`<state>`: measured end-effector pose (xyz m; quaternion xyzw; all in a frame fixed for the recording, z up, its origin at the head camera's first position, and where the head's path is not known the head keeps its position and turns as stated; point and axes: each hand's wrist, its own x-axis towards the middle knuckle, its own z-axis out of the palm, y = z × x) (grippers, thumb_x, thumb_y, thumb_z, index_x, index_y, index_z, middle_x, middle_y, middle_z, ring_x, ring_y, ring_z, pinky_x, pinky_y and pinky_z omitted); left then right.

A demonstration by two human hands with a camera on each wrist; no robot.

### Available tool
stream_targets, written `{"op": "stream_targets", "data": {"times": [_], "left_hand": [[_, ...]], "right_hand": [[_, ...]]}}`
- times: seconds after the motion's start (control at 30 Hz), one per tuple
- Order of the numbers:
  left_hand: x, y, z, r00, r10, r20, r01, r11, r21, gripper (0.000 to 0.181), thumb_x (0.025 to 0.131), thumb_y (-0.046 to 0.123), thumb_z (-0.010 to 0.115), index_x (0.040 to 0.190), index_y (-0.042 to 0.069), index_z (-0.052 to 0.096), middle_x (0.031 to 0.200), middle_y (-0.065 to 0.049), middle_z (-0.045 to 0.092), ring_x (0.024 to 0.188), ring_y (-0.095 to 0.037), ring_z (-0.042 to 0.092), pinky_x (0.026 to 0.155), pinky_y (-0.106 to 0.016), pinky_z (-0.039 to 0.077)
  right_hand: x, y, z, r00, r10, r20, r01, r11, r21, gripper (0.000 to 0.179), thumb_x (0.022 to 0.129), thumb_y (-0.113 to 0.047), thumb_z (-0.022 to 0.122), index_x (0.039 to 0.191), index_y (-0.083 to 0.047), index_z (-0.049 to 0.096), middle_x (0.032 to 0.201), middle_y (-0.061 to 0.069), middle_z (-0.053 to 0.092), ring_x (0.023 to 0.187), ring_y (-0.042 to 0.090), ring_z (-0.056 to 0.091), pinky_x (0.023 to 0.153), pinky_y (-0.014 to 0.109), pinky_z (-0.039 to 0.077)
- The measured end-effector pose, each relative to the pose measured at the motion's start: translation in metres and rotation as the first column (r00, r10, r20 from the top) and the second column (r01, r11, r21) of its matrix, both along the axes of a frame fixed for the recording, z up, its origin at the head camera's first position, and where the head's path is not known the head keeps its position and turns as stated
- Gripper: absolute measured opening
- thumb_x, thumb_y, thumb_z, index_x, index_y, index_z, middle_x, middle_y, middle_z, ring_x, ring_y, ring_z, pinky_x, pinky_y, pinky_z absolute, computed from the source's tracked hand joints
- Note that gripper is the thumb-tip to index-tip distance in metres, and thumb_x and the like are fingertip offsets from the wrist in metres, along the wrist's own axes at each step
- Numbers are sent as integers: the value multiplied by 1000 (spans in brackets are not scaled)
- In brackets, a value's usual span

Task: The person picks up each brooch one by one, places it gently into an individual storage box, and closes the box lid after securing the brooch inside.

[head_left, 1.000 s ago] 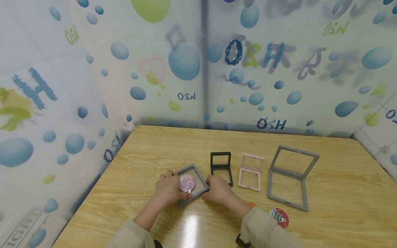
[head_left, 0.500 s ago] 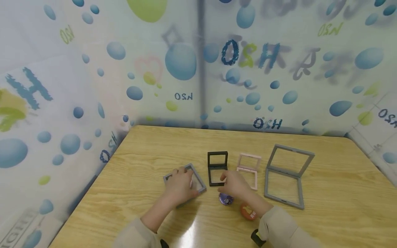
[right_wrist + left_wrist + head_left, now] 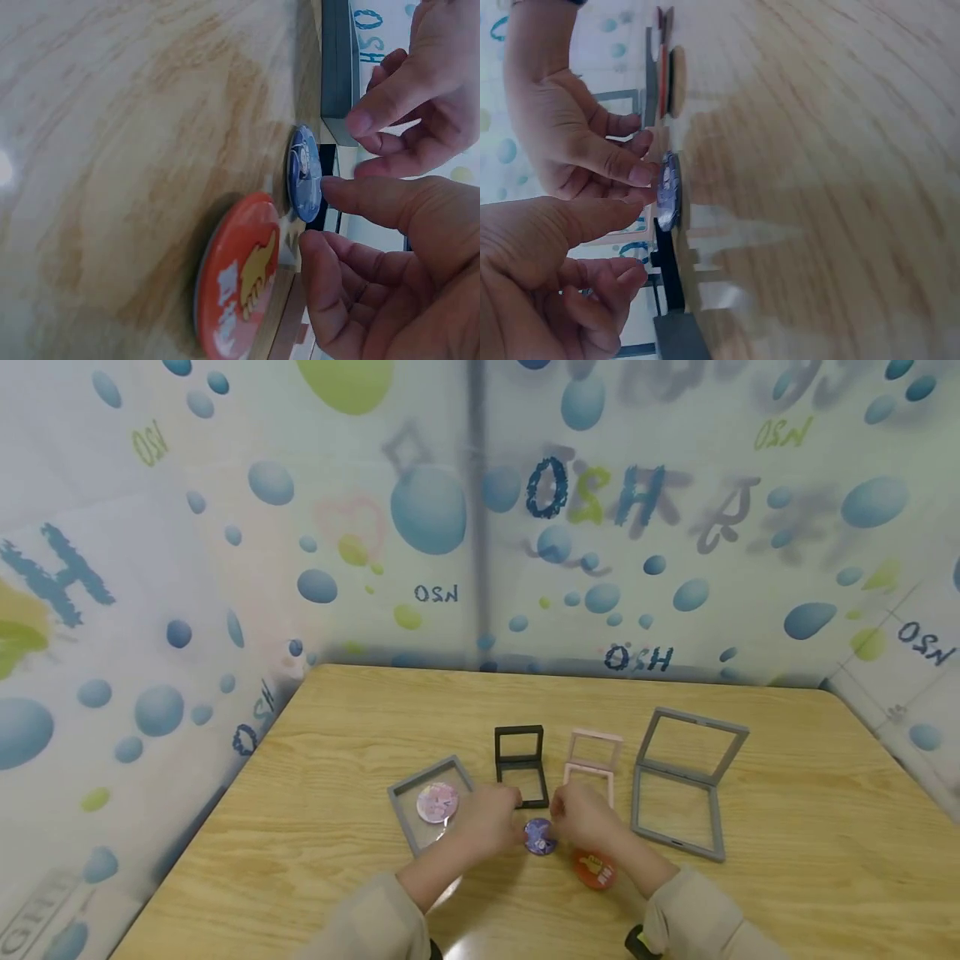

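A purple-blue round badge [image 3: 540,837] lies on the table between the two hands. My right hand [image 3: 588,818] is at its right side, and in the right wrist view the thumb tip [image 3: 334,193] meets the badge's edge while the index finger is held apart from the thumb. On the other side, my left hand [image 3: 483,818] hovers with loosely bent fingers and nothing in them. Left of it sits a flat grey display frame [image 3: 402,821] with a pink badge [image 3: 437,802] inside; the left hand and forearm cover its right part.
An orange-red badge [image 3: 594,868] lies partly under the right forearm. Behind the hands stand an opened black frame [image 3: 519,728] and an opened pink frame [image 3: 596,769]. A larger opened grey frame [image 3: 678,843] is to the right. A patterned curtain [image 3: 345,610] hangs behind the table.
My left hand has let go of the grey frame and moved right towards the purple-blue badge. My right hand left the frame earlier and now is beside that badge.
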<state>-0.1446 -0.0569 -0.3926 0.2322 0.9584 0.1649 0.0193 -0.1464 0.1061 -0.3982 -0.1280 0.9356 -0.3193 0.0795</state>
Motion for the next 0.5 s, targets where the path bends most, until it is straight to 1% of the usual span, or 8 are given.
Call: {"op": "stream_targets", "data": {"times": [0.07,0.1,0.2,0.23,0.3,0.4,0.5], "left_hand": [[-1,3,-4,1000,-13,-21,12,999,-42,25,63,22,76,62,10,54,58,3,47,52,-10,43,45,-22,36],[-1,4,-6,1000,-12,-23,11,998,-65,28,62,23,76,59,11,51,57,4,44,50,-10,40,44,-22,34],[1,7,-8,999,-14,-36,9,991,-135,34,62,29,77,56,13,47,58,3,44,50,-9,40,41,-22,34],[1,7,-9,999,-16,-40,10,989,-145,35,62,29,77,55,14,47,58,4,43,50,-9,40,41,-22,34],[1,8,-11,999,-21,-44,15,990,-140,35,62,29,78,53,14,48,58,4,43,49,-8,40,40,-21,34],[1,9,-12,999,-35,-36,31,993,-111,30,62,27,78,55,13,52,57,6,45,50,-7,40,42,-19,33],[1,10,-13,999,-39,0,39,996,-84,25,63,26,77,60,12,56,58,6,47,51,-7,41,43,-19,34]], "right_hand": [[1,0,-1,1000,9,11,-9,1000,-1,18,65,0,72,62,-4,55,57,0,50,47,11,44,42,23,36],[2,0,-2,1000,17,8,-17,1000,2,18,65,-1,72,61,-4,55,56,0,49,46,11,44,41,22,36],[2,-1,-3,1000,25,15,-25,1000,13,17,66,-2,74,60,-4,57,56,0,51,45,10,45,41,21,36],[2,0,-4,1000,28,11,-28,999,15,17,65,-1,73,60,-3,58,56,0,51,46,10,45,41,22,37],[2,0,-6,999,32,-2,-32,999,14,15,65,0,73,61,-3,59,57,0,52,47,11,46,42,22,38],[2,1,-7,999,40,-15,-40,999,4,14,63,2,71,62,-3,59,58,1,53,48,11,47,42,22,38],[2,1,-8,998,51,-25,-51,999,-6,14,62,3,71,62,-3,58,58,0,53,49,11,47,43,22,38]]}}
